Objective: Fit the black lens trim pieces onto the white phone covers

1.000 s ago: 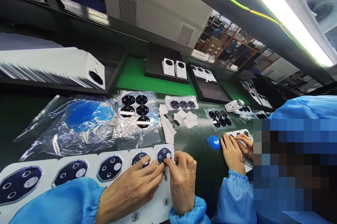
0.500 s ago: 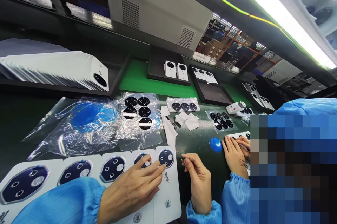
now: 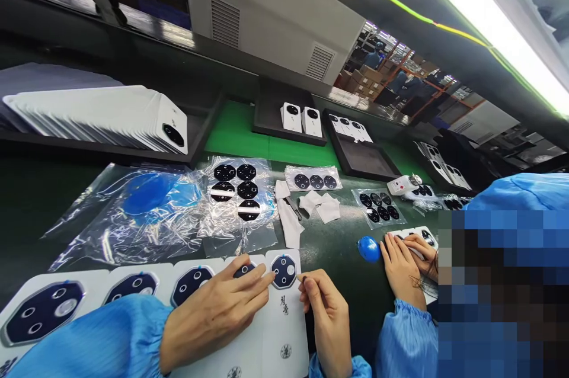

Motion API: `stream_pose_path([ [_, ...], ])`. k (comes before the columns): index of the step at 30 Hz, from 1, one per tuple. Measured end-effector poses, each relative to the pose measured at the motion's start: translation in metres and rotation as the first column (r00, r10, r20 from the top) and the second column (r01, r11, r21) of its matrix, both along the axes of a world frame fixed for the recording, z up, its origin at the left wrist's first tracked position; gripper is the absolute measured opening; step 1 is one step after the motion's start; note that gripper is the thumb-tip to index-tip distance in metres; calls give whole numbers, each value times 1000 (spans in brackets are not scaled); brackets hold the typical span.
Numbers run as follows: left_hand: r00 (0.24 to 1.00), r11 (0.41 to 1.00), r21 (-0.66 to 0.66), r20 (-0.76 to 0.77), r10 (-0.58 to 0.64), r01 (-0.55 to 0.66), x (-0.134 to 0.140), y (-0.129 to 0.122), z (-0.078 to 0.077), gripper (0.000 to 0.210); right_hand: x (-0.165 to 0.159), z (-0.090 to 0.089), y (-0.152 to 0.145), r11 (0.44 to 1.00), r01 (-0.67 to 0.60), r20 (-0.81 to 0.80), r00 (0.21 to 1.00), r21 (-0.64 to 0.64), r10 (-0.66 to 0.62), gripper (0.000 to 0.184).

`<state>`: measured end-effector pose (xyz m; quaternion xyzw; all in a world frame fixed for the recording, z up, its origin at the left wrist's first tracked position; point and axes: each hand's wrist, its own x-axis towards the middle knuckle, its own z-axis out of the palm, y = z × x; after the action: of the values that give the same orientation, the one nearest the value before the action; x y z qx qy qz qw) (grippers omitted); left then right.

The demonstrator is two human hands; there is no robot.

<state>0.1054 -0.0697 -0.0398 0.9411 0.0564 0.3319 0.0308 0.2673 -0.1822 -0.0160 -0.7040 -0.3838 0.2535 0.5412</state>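
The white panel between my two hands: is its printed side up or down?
Up: the white panel shows its dark octagon and black characters to the camera.

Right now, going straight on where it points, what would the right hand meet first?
The right hand would likely meet the white panel beside it, near its dark octagon; depth is unclear.

At your upper right a strip light (image 3: 489,22) glows; beyond your dark-green workbench (image 3: 329,242), a louvred panel (image 3: 275,10) stands left of orange racking (image 3: 424,96) and cardboard cartons (image 3: 367,83).
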Motion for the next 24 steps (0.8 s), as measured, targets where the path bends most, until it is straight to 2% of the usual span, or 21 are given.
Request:
stream_pose_path([
  [3, 1000, 999, 38, -16, 7, -6, 0, 0, 4, 32, 1, -2, 2, 999, -31, 89, 996, 22, 29, 24],
  [5, 1000, 999, 43, -23, 15, -14, 0, 0, 5, 32, 1, -4, 3, 999, -37, 32, 999, 13, 36, 19],
  [9, 1000, 999, 35, -26, 10, -9, 1, 1, 5, 33, 1, -6, 6, 1000, 8, -151, 988, -24, -12, 27],
  [11, 1000, 999, 32, -30, 3, -2, 1, 1, 5, 33, 0, -6, 10, 998, -16, -140, 990, -58, 7, 19],
  [14, 1000, 1000, 29, -26, 2, -1, 1, 0, 4, 32, -2, -5, 16, 997, -53, 101, 993, -51, 57, 10],
  [16, 1000, 1000, 27, -21, -2, 3, 1, 0, 4, 31, -3, -4, 20, 998, -53, 309, 949, -13, 55, 15],
  [18, 1000, 1000, 21, -22, -5, 5, 1, 0, 4, 31, -5, -4, 24, 998, -57, 449, 892, 2, 50, 21],
  [24, 999, 1000, 15, -36, -5, 5, 1, 0, 3, 30, -9, -16, 28, 998, -46, 615, 786, -43, 63, 22],
])
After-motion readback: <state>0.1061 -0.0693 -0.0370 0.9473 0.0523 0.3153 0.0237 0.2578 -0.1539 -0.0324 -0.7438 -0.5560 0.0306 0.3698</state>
